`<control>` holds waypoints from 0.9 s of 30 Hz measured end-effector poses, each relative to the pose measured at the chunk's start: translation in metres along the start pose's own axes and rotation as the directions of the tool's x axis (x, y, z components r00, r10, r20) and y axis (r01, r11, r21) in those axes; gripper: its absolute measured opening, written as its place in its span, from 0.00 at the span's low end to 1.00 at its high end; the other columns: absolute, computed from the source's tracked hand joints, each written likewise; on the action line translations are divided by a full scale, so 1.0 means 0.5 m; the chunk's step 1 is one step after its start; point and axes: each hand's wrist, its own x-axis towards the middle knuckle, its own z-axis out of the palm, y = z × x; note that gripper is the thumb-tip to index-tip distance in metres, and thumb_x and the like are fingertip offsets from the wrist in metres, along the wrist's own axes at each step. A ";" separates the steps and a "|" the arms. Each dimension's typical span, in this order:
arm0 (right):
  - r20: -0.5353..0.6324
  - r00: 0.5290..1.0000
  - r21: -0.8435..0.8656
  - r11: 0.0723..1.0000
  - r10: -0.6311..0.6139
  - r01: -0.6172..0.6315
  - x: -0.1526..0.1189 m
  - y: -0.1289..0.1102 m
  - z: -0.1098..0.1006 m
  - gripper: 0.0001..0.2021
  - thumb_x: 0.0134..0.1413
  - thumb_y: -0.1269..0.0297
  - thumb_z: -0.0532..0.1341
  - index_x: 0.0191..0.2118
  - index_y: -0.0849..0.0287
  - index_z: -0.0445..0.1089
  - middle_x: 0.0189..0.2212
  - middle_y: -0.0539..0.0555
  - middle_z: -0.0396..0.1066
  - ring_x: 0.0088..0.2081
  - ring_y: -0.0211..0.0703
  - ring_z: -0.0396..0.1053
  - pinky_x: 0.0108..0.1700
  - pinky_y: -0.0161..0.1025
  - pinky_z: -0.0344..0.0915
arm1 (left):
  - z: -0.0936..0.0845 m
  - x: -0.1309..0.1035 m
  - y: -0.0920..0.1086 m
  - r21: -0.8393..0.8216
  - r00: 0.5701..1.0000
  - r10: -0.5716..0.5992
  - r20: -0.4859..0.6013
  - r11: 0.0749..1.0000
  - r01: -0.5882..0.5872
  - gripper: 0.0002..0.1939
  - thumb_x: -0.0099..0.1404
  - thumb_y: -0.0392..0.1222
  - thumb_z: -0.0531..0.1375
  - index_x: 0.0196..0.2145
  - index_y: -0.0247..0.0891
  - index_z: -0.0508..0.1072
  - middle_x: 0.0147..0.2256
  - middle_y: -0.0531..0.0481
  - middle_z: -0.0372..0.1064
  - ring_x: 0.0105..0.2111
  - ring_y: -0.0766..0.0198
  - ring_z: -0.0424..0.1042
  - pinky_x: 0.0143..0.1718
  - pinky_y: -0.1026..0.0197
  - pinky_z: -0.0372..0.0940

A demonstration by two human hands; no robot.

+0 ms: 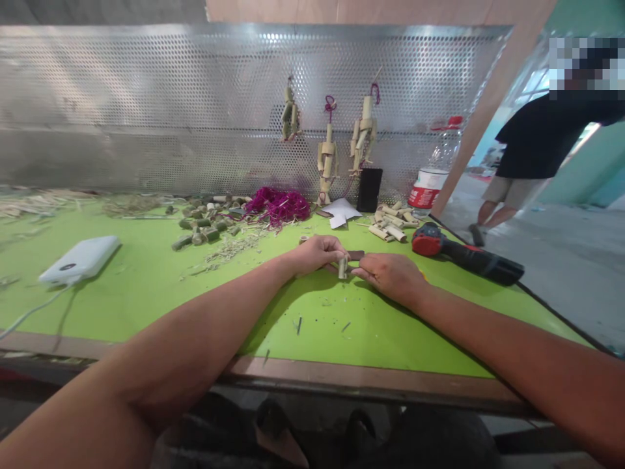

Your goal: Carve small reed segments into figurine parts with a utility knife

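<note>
Over the middle of the green tabletop [288,312], my left hand [319,254] pinches a short piece of bamboo [343,268], held roughly upright. My right hand [390,277] is closed just to the right, its fingertips close against the piece. A thin dark edge shows between those fingers, and a bit of yellow [424,276] peeks out beside the palm; what the hand grips is mostly hidden. Behind the fingertips lies a flat dark brown strip [358,255]. Small slivers and specks are scattered on the table below my hands.
Jointed bamboo figures [327,159] hang against the perforated metal panel [170,117]. Before it lie purple string [278,206], cut bamboo pieces [390,221], white paper [340,212] and a black phone [370,189]. A power tool [466,254], bottle [432,176] and person [541,137] are right; a power bank [81,259] left.
</note>
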 end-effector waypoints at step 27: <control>0.047 0.998 0.005 0.999 -0.044 0.044 0.001 -0.003 0.003 0.26 0.65 0.46 0.43 0.29 0.59 0.68 0.27 0.52 0.70 0.28 0.39 0.63 0.27 0.36 0.41 | 0.001 -0.004 0.007 -0.002 1.000 -0.009 -0.013 1.000 0.009 0.11 0.62 0.43 0.60 0.37 0.31 0.69 0.34 0.46 0.74 0.35 0.64 0.75 0.43 0.53 0.70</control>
